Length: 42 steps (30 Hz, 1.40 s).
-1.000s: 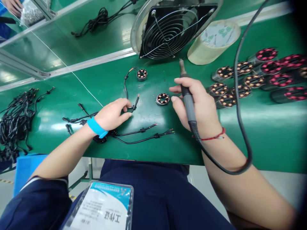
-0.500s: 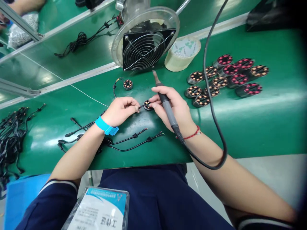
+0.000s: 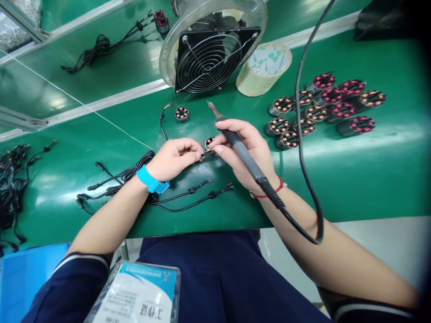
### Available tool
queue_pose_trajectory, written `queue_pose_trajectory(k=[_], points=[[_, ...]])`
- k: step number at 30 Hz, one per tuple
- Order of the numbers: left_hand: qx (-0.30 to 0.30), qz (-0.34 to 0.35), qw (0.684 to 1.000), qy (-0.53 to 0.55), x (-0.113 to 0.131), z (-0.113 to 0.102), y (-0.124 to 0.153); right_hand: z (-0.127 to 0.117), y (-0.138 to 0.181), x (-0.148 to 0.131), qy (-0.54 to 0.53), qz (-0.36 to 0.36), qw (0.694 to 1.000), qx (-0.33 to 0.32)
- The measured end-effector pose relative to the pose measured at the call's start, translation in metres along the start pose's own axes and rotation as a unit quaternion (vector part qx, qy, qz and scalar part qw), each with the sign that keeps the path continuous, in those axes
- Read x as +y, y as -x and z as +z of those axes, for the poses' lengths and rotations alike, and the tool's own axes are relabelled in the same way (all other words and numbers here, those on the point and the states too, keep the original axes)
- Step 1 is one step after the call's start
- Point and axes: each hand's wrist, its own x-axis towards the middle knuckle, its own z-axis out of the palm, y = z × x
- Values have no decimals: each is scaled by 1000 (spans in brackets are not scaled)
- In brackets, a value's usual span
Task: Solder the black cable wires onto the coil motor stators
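Note:
My left hand pinches a black cable close to its end, where thin coloured wires stick out. A soldering iron rests in my right hand, its tip pointing up and left. The right thumb and fingertips also touch the wire ends. Just behind the fingertips a small round motor stator with copper coils is partly hidden. Farther back lies another stator, joined to a black cable. Two cables with bared ends lie in front of my hands.
A fume fan stands at the back beside a large tape roll. Several stators with copper or red coils are grouped at the right. Black cables are heaped at the far left. The iron's cord hangs across the right side.
The soldering iron has tilted further left, its tip away from the fan. Both hands have shifted slightly, and the cable end has come down in front of the stator, showing its coloured wires.

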Motion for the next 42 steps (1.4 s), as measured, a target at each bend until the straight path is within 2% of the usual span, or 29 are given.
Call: queue_pose_trajectory(k=[3,9,16,18,20,23,27,32,38,42], points=[[30,35,998,-42,0,3,1,1,0,1,8,-7,1000,2],[53,78,986,-135,0,10,1,3,3,-1,57,-74,996,1],[51,89,985,-137,0,13,4,2,4,-4,96,-99,990,-1],[39,76,990,-108,1,13,5,2,4,-5,92,-102,991,-2],[4,28,999,-26,4,13,5,4,4,-7,86,-98,991,-3],[-27,-37,995,86,6,12,3,6,6,-8,79,-79,994,-10],[33,-29,998,53,-2,8,-5,7,8,-4,101,-35,994,-12],[130,-13,991,-39,-16,4,-17,-3,8,-9,146,17,988,46],[144,16,982,-123,-18,7,-21,-9,20,-42,198,23,976,88],[151,30,976,-151,-19,8,-22,1,42,-34,197,-14,968,154]])
